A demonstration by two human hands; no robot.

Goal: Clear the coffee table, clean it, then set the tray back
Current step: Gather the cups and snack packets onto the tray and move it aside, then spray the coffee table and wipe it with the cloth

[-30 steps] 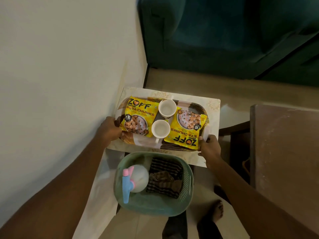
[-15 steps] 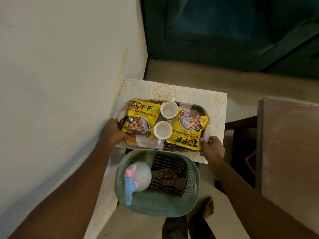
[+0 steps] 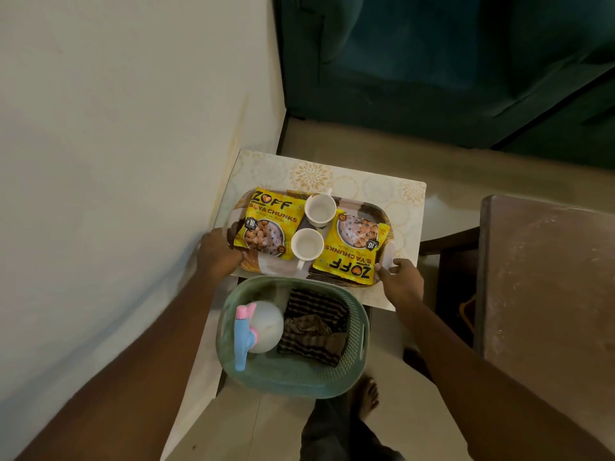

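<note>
Looking down, we see our left hand (image 3: 218,252) gripping the left rim of the tray (image 3: 273,269) and our right hand (image 3: 401,279) closed on its right rim. The tray sits on the small patterned surface (image 3: 372,191), pushed toward the wall (image 3: 116,144). It carries two yellow snack packets (image 3: 268,226), one either side, and two empty white cups (image 3: 320,209) between them. We judge the tray stiff and light, but the cups are breakable and free to slide, so a level two-sided hold at the rims suits it. Nearer us, a green basket (image 3: 359,357) holds a spray bottle (image 3: 258,326) and a striped cloth (image 3: 314,324). A dark green sofa (image 3: 432,61) stands beyond, a brown table (image 3: 549,277) at right, pale floor below.
</note>
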